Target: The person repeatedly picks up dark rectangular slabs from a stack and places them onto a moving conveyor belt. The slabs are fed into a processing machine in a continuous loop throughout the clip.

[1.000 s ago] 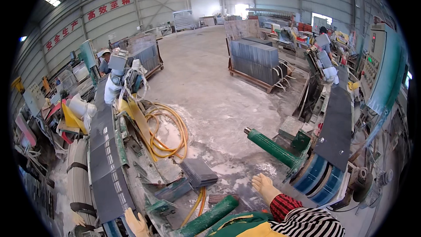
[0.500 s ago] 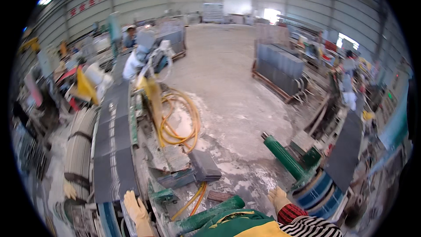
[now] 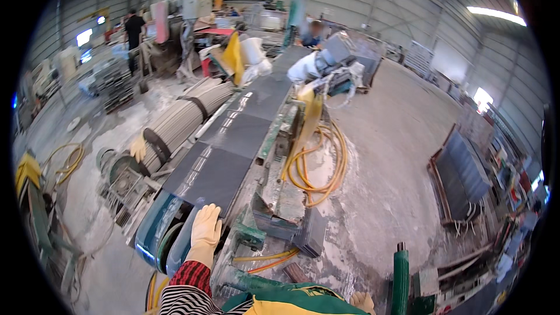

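My left hand (image 3: 206, 230), in a cream rubber glove, reaches over the near end of a conveyor. Its fingers are stretched out and lie at the front edge of a dark grey stone slab (image 3: 207, 174). More slabs of the same kind (image 3: 238, 128) lie behind it in a row, with pale wet streaks along them. Below the hand are the blue conveyor belts (image 3: 156, 227). My right hand (image 3: 363, 301), gloved as well, shows only in part at the lower edge beside my green and yellow apron (image 3: 297, 300); its fingers are mostly hidden.
A grey ribbed roll (image 3: 181, 119) with a cream glove (image 3: 138, 147) on it flanks the conveyor. To the right are a coiled yellow hose (image 3: 324, 166), stone offcuts (image 3: 312, 232) and a green cylinder (image 3: 401, 277). Slabs stand on a rack (image 3: 464, 172). A person (image 3: 134, 32) stands far left.
My view has swung left, so the conveyor sits nearer the middle. My left hand is now farther forward at the slab's edge. The right hand has dropped mostly out of the picture.
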Motion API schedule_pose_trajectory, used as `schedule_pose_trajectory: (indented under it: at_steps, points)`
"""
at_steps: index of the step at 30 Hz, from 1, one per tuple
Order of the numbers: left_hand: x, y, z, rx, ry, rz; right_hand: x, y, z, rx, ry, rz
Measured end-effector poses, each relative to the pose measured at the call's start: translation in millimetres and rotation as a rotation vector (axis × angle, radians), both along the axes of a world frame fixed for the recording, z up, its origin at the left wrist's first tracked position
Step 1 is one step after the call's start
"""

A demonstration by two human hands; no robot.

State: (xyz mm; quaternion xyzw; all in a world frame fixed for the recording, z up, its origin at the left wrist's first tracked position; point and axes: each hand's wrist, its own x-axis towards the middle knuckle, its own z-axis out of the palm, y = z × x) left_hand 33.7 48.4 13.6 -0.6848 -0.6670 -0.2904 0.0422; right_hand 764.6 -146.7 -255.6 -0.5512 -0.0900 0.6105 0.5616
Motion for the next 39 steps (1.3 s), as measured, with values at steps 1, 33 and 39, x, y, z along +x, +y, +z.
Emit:
schedule_pose_trajectory:
  at_steps: [1, 33, 39]
  points:
    - [-5, -9, 6, -0.022, 0.022, 0.035, -18, 19, 1, -0.019, 0.075, -0.026]
    - [-6, -33, 15, -0.033, 0.04, 0.075, -55, 81, 12, -0.182, 0.13, 0.103]
    - [-5, -37, 19, -0.054, 0.03, 0.061, -48, 77, -2, -0.166, 0.091, 0.146]
